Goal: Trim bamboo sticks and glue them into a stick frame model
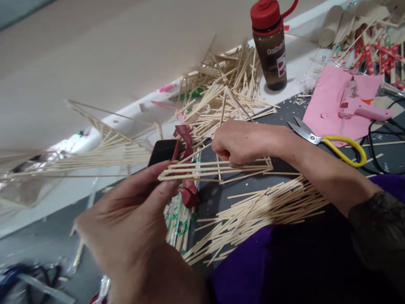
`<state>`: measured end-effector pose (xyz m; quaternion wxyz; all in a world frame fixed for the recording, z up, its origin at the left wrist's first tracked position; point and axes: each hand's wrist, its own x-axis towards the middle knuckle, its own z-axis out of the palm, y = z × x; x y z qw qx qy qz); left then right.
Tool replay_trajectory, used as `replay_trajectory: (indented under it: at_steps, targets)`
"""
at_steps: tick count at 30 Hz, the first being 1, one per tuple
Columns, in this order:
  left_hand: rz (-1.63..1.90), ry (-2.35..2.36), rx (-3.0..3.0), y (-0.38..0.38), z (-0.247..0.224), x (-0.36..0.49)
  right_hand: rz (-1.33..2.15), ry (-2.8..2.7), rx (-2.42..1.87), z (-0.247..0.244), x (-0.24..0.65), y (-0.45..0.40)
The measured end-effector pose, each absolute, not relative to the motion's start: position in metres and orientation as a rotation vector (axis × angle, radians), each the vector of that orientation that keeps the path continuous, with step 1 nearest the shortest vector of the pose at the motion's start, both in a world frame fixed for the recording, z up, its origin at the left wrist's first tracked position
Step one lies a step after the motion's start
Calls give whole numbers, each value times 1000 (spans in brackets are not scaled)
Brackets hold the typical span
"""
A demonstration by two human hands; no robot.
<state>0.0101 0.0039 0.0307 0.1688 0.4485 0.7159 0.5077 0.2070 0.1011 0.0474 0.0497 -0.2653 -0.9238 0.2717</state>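
Note:
My left hand pinches the narrow left end of a small frame of thin wooden sticks between thumb and fingers. The frame's long sticks run to the right, with short crosspieces joining them. Over its far side, my right hand is closed, its fingers curled down on a thin wooden stick that slants toward the frame's left end. The right fingertips are partly hidden. Below the frame, a spread of loose wooden sticks lies on the dark table. A dark phone-like object sits behind my left fingers.
Yellow-handled scissors lie right of my right forearm. A pink glue gun rests on a pink sheet. A red-capped bottle stands at the back beside piled stick pieces. A larger stick structure is at left.

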Motion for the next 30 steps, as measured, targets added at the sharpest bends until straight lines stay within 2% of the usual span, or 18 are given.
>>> replay_trajectory:
  at_steps: [8, 13, 30]
  targets:
    - [1420, 2057, 1264, 5, 33, 12, 711, -2805, -898, 43, 206, 98]
    - [1460, 1973, 1306, 4, 32, 12, 870, -2838, -767, 37, 200, 107]
    - [1316, 2018, 1295, 0, 32, 6, 1050, -2807, -874, 39, 200, 105]
